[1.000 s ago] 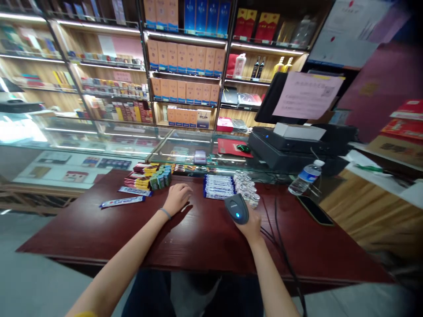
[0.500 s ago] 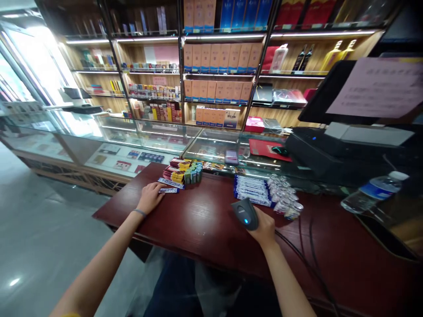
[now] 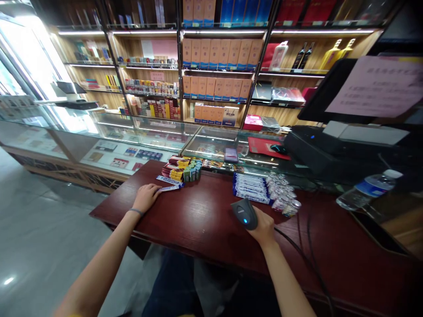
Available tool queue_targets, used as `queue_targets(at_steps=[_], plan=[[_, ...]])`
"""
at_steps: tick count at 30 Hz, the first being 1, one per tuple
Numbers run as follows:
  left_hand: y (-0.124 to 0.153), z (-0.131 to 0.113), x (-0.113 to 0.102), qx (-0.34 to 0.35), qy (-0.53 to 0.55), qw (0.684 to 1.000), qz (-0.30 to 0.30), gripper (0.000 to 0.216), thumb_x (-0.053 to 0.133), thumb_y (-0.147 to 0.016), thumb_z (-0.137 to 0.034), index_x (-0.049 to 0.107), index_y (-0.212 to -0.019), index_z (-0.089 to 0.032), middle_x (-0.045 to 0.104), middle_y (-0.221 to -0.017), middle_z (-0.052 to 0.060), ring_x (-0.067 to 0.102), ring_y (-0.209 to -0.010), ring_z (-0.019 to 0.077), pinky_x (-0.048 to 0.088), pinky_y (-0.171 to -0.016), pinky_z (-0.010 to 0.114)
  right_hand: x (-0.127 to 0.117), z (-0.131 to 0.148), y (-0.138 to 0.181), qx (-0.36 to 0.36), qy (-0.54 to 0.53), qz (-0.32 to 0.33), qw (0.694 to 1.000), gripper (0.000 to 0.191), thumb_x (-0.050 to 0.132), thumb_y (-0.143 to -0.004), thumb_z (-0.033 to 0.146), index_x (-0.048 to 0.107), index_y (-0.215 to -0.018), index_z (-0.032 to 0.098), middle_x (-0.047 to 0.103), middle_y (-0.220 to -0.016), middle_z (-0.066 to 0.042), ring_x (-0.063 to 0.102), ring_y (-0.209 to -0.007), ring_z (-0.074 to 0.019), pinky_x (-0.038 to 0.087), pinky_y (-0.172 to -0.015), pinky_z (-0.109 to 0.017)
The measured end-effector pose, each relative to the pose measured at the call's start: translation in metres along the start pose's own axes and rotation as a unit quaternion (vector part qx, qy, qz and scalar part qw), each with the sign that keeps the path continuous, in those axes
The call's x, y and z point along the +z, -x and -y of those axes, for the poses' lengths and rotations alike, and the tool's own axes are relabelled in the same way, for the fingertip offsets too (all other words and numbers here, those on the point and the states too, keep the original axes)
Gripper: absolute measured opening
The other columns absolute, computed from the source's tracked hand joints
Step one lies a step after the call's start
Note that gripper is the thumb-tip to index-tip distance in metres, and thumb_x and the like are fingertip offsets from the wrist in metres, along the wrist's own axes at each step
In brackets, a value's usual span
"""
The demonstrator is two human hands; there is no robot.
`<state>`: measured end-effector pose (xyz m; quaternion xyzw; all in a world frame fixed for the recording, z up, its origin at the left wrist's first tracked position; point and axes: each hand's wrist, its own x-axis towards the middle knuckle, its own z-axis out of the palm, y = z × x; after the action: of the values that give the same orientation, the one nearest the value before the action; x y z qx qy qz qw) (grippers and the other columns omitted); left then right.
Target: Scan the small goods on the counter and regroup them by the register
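Observation:
My right hand (image 3: 264,226) grips a dark barcode scanner (image 3: 245,213) with a blue light, held just above the dark red table (image 3: 205,224). Its cable (image 3: 307,264) trails off to the right. My left hand (image 3: 145,197) lies near the table's left end with its fingers closed on a long blue and white packet (image 3: 170,188). A second such packet (image 3: 167,179) lies just behind it. Past them stands a stack of red and yellow packs (image 3: 173,169) beside green and blue rolls (image 3: 192,171).
A pile of blue and white packets (image 3: 249,188) and several small glass bottles (image 3: 282,193) sit mid-table. A water bottle (image 3: 366,190) lies at the right beside a phone (image 3: 380,232). Behind are a glass counter (image 3: 148,136), a till with screen (image 3: 337,141) and stocked shelves.
My left hand moved from the middle of the table to the packet at the left end and closed on it. The view swung left. The scanner stayed in my right hand.

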<state>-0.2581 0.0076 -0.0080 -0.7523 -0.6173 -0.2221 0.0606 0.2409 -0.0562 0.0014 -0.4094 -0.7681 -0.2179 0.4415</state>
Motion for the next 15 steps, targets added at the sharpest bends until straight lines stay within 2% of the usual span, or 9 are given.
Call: queue_targets(at_steps=[4,6,8,10,12,15], plan=[[0.000,-0.013,-0.008,0.040,0.074,0.996,0.002,0.038,0.041,-0.095,-0.047,0.070,-0.096,-0.023,0.069,-0.096,0.009,0.064,-0.089,0.0232,0.048,-0.083,0.034,0.001,-0.001,0.003,0.020,0.005,0.008,1.000,0.033,0.055,-0.081,0.029,0.061,-0.111,0.015,0.072,-0.086,-0.009,0.070,-0.071,-0.0225,0.058,-0.064,-0.033],[-0.003,-0.029,-0.011,0.017,0.132,0.991,-0.018,0.037,0.041,-0.095,-0.047,0.069,-0.098,-0.023,0.070,-0.096,0.007,0.065,-0.088,0.0221,0.048,-0.080,0.032,0.001,-0.002,0.004,0.024,0.011,0.010,1.000,0.032,0.055,-0.082,0.031,0.061,-0.110,0.015,0.072,-0.085,-0.009,0.070,-0.070,-0.0224,0.058,-0.064,-0.033],[-0.010,-0.051,-0.009,-0.037,0.215,0.975,-0.035,0.038,0.041,-0.095,-0.048,0.067,-0.101,-0.022,0.071,-0.091,0.006,0.066,-0.081,0.0204,0.049,-0.076,0.030,0.001,-0.003,0.005,0.026,0.020,0.007,0.999,0.031,0.055,-0.083,0.032,0.061,-0.109,0.015,0.072,-0.085,-0.010,0.070,-0.071,-0.0224,0.058,-0.063,-0.032],[-0.022,-0.079,-0.005,-0.102,0.330,0.938,-0.015,0.041,0.042,-0.094,-0.052,0.065,-0.105,-0.020,0.070,-0.080,0.004,0.063,-0.063,0.0166,0.050,-0.066,0.029,0.000,-0.003,0.004,0.024,0.025,0.005,0.999,0.031,0.055,-0.084,0.033,0.061,-0.109,0.015,0.072,-0.085,-0.009,0.070,-0.071,-0.0223,0.058,-0.063,-0.032],[-0.036,-0.109,0.004,-0.146,0.445,0.883,0.047,0.045,0.048,-0.090,-0.056,0.062,-0.110,-0.018,0.069,-0.075,0.003,0.059,-0.052,0.0145,0.047,-0.053,0.027,-0.001,-0.003,0.003,0.018,0.026,0.002,0.999,0.033,0.057,-0.083,0.033,0.059,-0.111,0.015,0.072,-0.085,-0.009,0.070,-0.070,-0.0221,0.057,-0.063,-0.032],[-0.056,-0.152,0.020,-0.162,0.577,0.791,0.119,0.047,0.056,-0.085,-0.055,0.057,-0.109,-0.015,0.070,-0.082,0.006,0.058,-0.053,0.0123,0.045,-0.048,0.024,-0.003,-0.004,0.003,0.012,0.027,-0.008,1.000,0.036,0.057,-0.083,0.032,0.057,-0.115,0.013,0.072,-0.087,-0.010,0.070,-0.070,-0.0221,0.057,-0.062,-0.032]])
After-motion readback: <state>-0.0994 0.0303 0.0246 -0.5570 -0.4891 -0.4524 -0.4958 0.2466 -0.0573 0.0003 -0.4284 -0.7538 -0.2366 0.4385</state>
